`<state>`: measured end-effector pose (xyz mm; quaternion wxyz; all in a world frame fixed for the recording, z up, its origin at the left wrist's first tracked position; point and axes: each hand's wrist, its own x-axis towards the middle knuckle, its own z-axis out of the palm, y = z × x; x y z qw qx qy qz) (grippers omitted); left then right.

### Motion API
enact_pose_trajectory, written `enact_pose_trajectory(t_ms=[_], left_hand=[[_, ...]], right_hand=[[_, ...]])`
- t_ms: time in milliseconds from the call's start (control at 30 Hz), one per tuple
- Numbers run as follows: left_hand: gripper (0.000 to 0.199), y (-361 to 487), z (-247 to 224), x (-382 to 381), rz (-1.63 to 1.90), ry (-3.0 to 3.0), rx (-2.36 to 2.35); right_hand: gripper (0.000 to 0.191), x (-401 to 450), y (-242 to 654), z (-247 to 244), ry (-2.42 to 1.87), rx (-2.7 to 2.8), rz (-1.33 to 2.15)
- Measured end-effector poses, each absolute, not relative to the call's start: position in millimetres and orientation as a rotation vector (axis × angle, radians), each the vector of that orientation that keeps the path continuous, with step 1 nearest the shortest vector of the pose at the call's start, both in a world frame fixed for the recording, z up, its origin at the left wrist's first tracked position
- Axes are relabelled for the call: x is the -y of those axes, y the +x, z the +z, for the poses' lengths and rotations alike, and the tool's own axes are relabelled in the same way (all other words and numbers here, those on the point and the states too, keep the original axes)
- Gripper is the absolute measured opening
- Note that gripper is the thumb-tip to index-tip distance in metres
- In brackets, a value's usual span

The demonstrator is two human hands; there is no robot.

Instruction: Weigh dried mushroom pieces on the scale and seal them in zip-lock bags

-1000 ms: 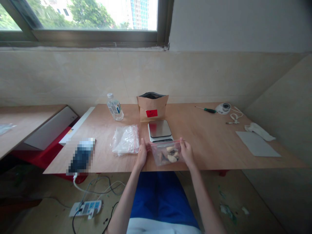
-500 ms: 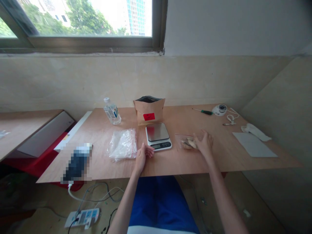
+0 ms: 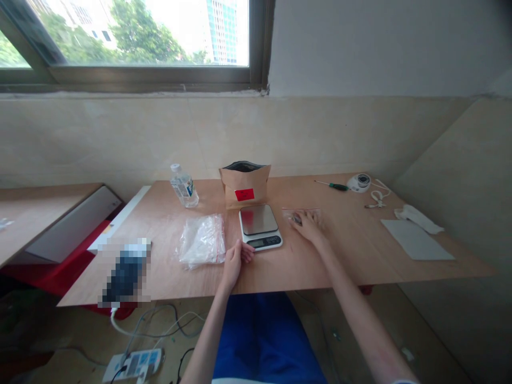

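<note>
Well, my right grip (image 3: pixel 308 226) lies palm-down on a clear zip bag (image 3: pixel 302 214), which sits flat on the bench (image 3: pixel 352 250) just right of the digital scale (image 3: pixel 260 226). A small dark piece shows by my fingers, and the rest of the contents are hidden under my hand. I can't tell whether I'm clamped on the bag or only resting on it. My left grip (image 3: pixel 236 263) is empty, its fingers loosely apart, just in front of the scale's near edge. Beyond the scale stands a kraft pouch (image 3: pixel 245 186) with a red label. To its left are a folded clear plastic bag (image 3: pixel 202 241) and a water bottle (image 3: pixel 184 186). Farther right lie a green-handled screwdriver (image 3: pixel 338 186), a grey sheet (image 3: pixel 416 240) and a white cloth (image 3: pixel 418 218).
</note>
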<state>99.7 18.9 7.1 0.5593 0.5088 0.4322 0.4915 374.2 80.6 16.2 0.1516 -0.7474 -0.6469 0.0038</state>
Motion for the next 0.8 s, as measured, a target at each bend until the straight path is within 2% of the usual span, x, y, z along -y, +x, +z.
enact_pose_trajectory(t_ms=[133, 267, 467, 700, 800], left_hand=[[0.044, 96, 2, -19, 1.289, 1.288, -1.212], [0.026, 99, -3, -23, 1.352, 1.479, -1.437], [0.038, 106, -7, -27, 1.259, 1.552, -1.358], [0.038, 103, -8, -26, 1.255, 1.532, -1.352], [0.037, 103, -9, -26, 1.256, 1.52, -1.356]], right_hand=[[0.036, -82, 340, 32, -2.129, 1.952, -0.188], [0.038, -59, 305, 27, -2.182, 2.026, -0.158], [0.033, -39, 290, 17, -2.149, 2.035, -0.023], [0.029, -36, 292, 23, -2.088, 2.109, 0.133], [0.031, -42, 300, 41, -2.033, 2.174, 0.163]])
